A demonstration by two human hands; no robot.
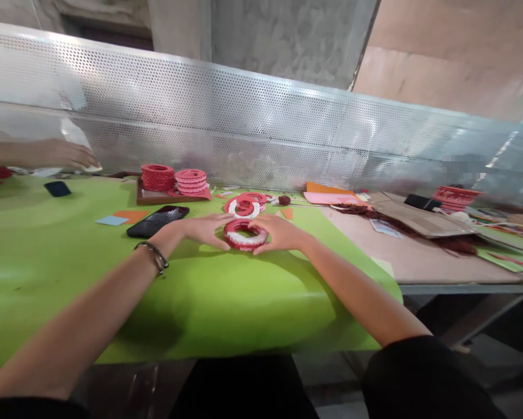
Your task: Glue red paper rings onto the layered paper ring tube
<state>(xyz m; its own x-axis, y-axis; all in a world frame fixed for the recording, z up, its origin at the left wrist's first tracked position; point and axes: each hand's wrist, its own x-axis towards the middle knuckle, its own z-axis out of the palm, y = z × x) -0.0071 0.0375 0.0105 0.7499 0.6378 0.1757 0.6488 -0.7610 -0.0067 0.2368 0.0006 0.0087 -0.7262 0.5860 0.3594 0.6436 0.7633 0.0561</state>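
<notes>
A red and white ring (247, 241) with a ruffled edge is held low over the green table surface between my two hands. My left hand (207, 231), with a dark bracelet at its wrist, curves around the ring's left side, thumb in front and fingers behind. On the opposite side my right hand (281, 234) grips the rim, thumb at the front and fingers over the top back. Just behind lie several flat red and white rings (245, 205), overlapping one another.
A black phone (159, 221) lies left of my hands, beside blue and orange paper pieces. Stacked red rings (157, 178) stand on a brown tray (150, 198). Cardboard (423, 215) and dark yarn lie right. Another person's hand (67, 154) is far left. A perforated metal panel (261, 122) runs behind.
</notes>
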